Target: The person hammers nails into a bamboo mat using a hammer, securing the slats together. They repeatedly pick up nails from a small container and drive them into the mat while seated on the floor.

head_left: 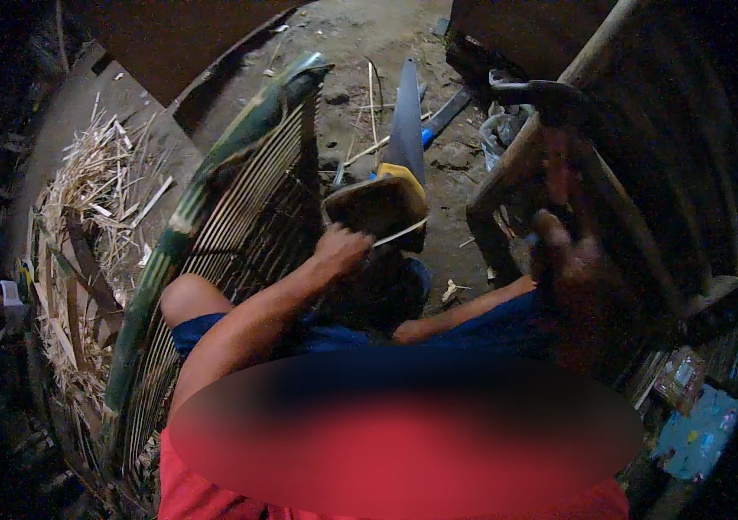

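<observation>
1. A dim earthen floor spread beneath everything, with pale slivers heaped at the left.
2. A green bamboo pole with a row of thin slats slanted along the left side.
3. Near the middle, the left hand was curled closed beside a wooden block, at one end of a pale strip; whether it gripped either could not be told.
4. At the right, the blurred right hand was wrapped round a hammer, head pointing far.
5. A yellow-handled saw lay just beyond the block.
</observation>
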`<move>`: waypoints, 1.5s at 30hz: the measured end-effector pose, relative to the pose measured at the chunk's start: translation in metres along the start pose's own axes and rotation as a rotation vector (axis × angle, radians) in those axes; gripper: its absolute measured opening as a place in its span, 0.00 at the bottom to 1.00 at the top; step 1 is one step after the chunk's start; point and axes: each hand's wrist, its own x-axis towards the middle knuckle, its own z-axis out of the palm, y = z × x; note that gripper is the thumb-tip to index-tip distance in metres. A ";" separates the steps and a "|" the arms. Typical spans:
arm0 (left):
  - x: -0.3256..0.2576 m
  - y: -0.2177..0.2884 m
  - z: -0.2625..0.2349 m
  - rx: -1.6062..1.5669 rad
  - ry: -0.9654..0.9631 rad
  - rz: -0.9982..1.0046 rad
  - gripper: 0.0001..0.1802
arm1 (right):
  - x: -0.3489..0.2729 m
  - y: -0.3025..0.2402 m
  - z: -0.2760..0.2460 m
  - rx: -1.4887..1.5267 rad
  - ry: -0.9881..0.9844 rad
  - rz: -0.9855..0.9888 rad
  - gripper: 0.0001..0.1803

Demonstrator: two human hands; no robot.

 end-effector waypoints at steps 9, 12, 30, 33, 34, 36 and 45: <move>-0.010 -0.095 0.132 -0.093 -0.009 0.383 0.16 | 0.053 0.051 0.083 0.014 -0.356 0.055 0.23; -0.008 -0.104 0.138 -0.176 -0.047 0.421 0.15 | 0.057 0.067 0.108 0.082 -0.460 -0.026 0.23; 0.077 -0.022 0.216 -0.373 0.215 -0.427 0.09 | 0.054 0.113 0.143 0.012 -0.536 0.018 0.25; 0.093 -0.004 0.216 -0.408 0.027 -0.704 0.09 | 0.054 0.115 0.146 -0.016 -0.490 -0.065 0.27; 0.096 -0.001 0.212 -0.413 -0.021 -0.729 0.09 | 0.054 0.115 0.145 -0.024 -0.477 -0.081 0.28; 0.096 0.002 0.202 -0.413 -0.117 -0.803 0.11 | 0.054 0.115 0.146 -0.050 -0.589 0.180 0.29; 0.080 0.004 0.191 -0.055 -0.209 -0.377 0.12 | 0.045 0.111 0.155 -0.026 -0.498 -0.170 0.32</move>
